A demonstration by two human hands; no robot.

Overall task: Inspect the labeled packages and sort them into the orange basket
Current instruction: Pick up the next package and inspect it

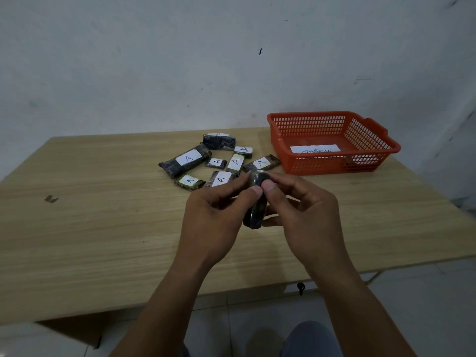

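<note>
While both hands pinch it, the package [255,202] — dark, glossy — looks oblong.

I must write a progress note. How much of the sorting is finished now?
Done: nothing visibly sorted; the orange basket shows only a white paper label on its floor. In hand: left hand and right hand both hold one dark package above the table. Left: eight packages marked A lie beside the basket.

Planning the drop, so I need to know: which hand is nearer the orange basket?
Right. The right hand is just below and left of the basket, sharing the dark package. The left hand grips that package from the far side, farther from the basket.
</note>
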